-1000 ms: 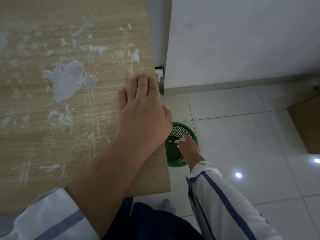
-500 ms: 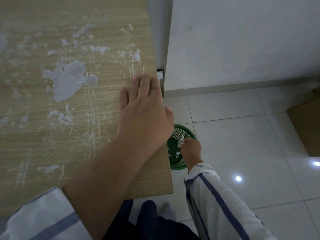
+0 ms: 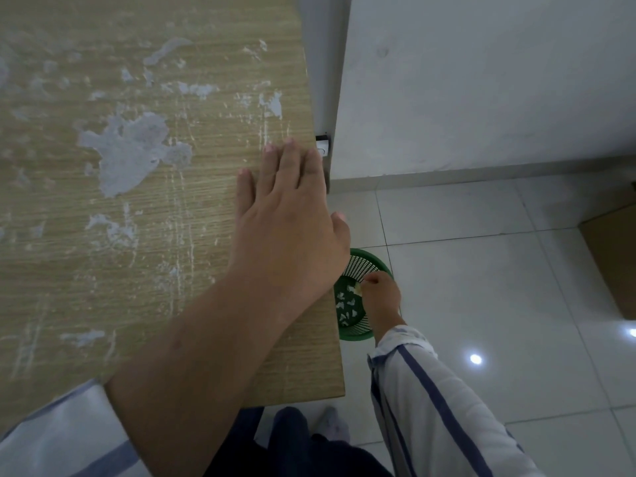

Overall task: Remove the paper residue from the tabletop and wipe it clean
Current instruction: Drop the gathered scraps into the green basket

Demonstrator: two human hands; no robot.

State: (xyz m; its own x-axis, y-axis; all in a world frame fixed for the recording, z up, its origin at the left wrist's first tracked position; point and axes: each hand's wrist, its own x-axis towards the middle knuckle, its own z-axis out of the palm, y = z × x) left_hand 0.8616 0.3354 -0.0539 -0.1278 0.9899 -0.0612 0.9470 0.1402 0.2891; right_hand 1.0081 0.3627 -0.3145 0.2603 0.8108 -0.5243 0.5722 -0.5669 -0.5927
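Head view: the left hand (image 3: 289, 222) lies flat on the wooden tabletop (image 3: 69, 270) near its right edge, palm down and fingers straight and together, holding nothing. Its thumb reaches past the table edge.

Paper residue (image 3: 127, 156) is stuck to the tabletop in grey-white patches. The largest patch sits left of the left hand, apart from it. Smaller flecks and pale streaks are spread across the surface above and below that patch.

The right hand (image 3: 382, 297) is low beside the table, over a green basket (image 3: 370, 261) that stands on the tiled floor (image 3: 481, 287). Its fingers are curled inward and pinch a small pale scrap (image 3: 358, 288) at the tips. Several white paper bits (image 3: 346, 306) lie inside the basket. A striped sleeve (image 3: 430, 390) covers the right forearm. A white wall (image 3: 481, 80) stands behind the basket.
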